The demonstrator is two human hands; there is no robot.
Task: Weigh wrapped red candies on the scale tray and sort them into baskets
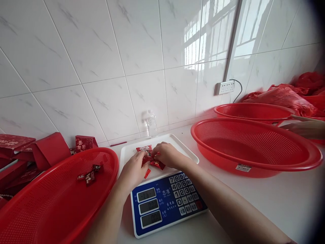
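Over the white tray [175, 144] of a blue digital scale [167, 203], my two hands meet around a small red candy packet [148, 158]. My left hand [133, 171] pinches it from the left, fingers closed. From the right, my right hand [167, 155] has its fingertips pressed together on the same packet. A red printed packet [144, 148] lies just behind the fingers, and a dark red shiny wrapped candy [157, 164] is under my right hand. Near my left fingertips there is a small red wrapper piece [147, 173]. Fingers partly hide the packet.
At left, a red plastic basket [61, 189] holds a few wrapped candies [90, 174], with red gift boxes [50, 149] behind. A large red basket [254, 145] stands right; another person's hand [302, 128] is beside it. A clear bottle [151, 124] stands by the wall.
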